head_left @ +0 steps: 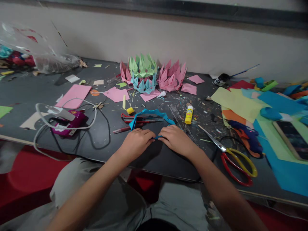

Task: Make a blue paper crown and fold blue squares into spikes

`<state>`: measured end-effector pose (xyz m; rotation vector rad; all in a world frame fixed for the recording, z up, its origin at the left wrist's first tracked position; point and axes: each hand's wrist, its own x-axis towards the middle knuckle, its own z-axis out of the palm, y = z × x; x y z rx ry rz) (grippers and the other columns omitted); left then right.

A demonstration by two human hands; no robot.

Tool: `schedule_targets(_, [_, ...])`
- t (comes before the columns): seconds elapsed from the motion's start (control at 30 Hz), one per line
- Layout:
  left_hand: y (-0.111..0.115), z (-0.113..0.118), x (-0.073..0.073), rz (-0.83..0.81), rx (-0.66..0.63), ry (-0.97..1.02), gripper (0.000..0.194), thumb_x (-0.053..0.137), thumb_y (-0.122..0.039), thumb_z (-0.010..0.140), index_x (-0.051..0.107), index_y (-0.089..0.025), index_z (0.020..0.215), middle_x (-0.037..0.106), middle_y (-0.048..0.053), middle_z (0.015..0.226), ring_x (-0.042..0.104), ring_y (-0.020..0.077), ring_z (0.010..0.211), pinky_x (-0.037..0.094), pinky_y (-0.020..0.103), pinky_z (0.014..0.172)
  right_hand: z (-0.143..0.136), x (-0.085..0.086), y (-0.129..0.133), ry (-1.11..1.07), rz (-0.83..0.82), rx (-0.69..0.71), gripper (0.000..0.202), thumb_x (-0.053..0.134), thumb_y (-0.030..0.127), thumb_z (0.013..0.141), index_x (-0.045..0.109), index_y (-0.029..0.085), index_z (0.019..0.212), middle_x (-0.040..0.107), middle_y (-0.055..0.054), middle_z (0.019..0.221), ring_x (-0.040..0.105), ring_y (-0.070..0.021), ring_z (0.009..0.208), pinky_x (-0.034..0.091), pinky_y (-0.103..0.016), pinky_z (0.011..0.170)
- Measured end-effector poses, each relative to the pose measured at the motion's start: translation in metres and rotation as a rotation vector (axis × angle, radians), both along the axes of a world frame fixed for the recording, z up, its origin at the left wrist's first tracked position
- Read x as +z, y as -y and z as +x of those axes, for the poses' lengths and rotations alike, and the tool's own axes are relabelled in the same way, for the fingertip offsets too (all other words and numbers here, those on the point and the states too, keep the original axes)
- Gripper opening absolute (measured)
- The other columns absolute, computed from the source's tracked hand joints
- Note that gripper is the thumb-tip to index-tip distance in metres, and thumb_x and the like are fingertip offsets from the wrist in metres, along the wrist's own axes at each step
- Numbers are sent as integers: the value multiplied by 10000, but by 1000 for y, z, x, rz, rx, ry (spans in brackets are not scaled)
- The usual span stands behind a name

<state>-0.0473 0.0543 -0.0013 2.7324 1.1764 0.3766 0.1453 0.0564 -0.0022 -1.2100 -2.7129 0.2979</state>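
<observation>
Two hands on one blue paper band [145,111], which sits just left of the glue stick [189,115], its near side closer to the person than the stick is.

Left hand [137,141]: fingers bunched together, tips pinched on the band's near side. Right hand [176,138]: same, tips closed on the same stretch, only a sliver of blue between the two. Thumbs mostly hidden, can't tell exact placement.

Status, my read: band is creased along its far edge and bent into a rough ring. Fingers cover part of it, so can't confirm whether the ends are joined. If not, that's an open item.

Looks done: green crown [143,65], light blue crown [143,85] and pink crown [172,77], all standing beyond the glue stick and to its left. Another pink folded piece [124,73] sits left of those, partly hidden; can't tell if it's a separate full crown. Band shows no tall points like theirs, so I'd call it partway.

Tools, none in hand: cutter knife [130,118] left of the glue stick, scissors [226,150] right of it and nearer the person, glue gun [250,138] further right.
</observation>
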Motion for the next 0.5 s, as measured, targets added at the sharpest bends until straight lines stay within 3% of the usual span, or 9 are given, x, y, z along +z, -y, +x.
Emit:
schedule_targets(0.23, [-2, -1, -2, -34, 44, 3, 122, 508, -147, 825, 594, -203, 891, 676, 8, 850, 620, 170, 743, 448, 291, 699, 6, -1, -1, -133, -46, -61, 168, 557, 232, 832, 611, 188, 985, 676, -44, 957, 579, -188, 903, 390, -329, 827])
schedule_targets(0.37, [-2, -2, -1, -61, 83, -10, 141, 504, -159, 832, 571, -198, 950, 675, 22, 906, 633, 193, 799, 465, 311, 712, 17, 0, -2, -164, -70, -93, 100, 541, 215, 834, 618, 199, 896, 673, -29, 903, 580, -190, 874, 396, -345, 823])
schedule_targets(0.5, [-3, -3, 0, -96, 95, 31, 142, 495, -180, 843, 565, -197, 966, 670, 25, 964, 635, 195, 854, 471, 303, 729, 22, 2, 0, -162, -80, -93, 155, 490, 136, 810, 613, 199, 879, 647, -41, 919, 558, -192, 893, 390, -358, 838])
